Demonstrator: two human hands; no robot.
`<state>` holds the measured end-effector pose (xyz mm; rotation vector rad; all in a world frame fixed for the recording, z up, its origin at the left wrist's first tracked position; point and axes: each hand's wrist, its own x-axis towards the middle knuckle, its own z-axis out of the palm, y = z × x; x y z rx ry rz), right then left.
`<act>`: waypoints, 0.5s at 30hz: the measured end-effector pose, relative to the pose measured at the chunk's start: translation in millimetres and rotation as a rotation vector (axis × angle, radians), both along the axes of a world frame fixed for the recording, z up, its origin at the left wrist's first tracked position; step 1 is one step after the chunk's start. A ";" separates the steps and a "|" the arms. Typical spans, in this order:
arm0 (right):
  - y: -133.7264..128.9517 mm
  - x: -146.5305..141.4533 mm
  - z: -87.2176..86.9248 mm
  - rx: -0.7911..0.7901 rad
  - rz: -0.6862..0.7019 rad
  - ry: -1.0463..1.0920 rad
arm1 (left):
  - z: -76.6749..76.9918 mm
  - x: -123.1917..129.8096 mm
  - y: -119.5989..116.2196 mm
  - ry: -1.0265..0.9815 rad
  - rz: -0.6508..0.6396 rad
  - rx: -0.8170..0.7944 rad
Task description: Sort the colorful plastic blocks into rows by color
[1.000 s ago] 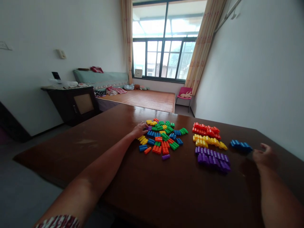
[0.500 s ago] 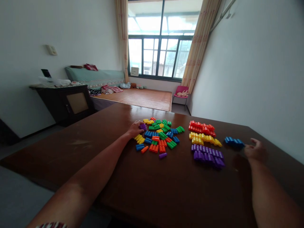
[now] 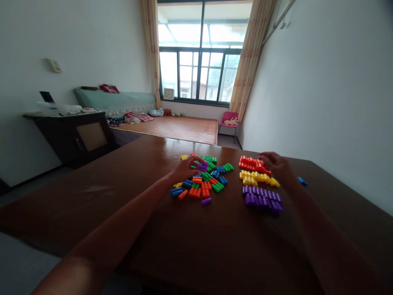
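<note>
My left hand (image 3: 186, 164) pinches a few joined purple plastic blocks (image 3: 202, 165) above the left part of a mixed pile. In this pile lie small ribbed blocks in green (image 3: 217, 187), blue (image 3: 223, 180), orange (image 3: 205, 189) and yellow. One loose purple block (image 3: 206, 201) rests at its near edge. My right hand (image 3: 275, 162) hovers by the right ends of the red row (image 3: 251, 163) and the yellow row (image 3: 258, 178), fingers apart with nothing visible in them. Closer to me sit two purple rows (image 3: 262, 198). My right forearm partly hides the blue row (image 3: 302, 181).
The blocks lie on a brown glossy table (image 3: 172, 237). Beyond it are a low bed (image 3: 184, 127), a pink chair (image 3: 229, 119) with a soft toy on it, and a dark cabinet (image 3: 67, 131) at the left. A white wall runs along the right.
My right hand has left the blue row and moved left and away from me to the red row. My left hand has lifted the purple blocks and moved right over the pile. The view has turned slightly right.
</note>
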<state>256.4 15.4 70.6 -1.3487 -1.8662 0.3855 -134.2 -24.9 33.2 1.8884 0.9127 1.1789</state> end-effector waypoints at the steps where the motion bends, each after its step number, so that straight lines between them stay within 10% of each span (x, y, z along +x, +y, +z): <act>1: -11.2 -28.3 2.8 -0.012 0.140 0.029 | 4.6 11.0 -7.6 -0.004 -0.051 0.020; 8: -62.8 -135.2 -19.6 -0.026 0.509 0.022 | 14.5 41.7 -40.6 0.115 -0.176 0.163; 15: -26.3 -45.2 8.7 -0.161 0.222 0.036 | 0.2 -0.8 -8.5 0.152 0.120 0.164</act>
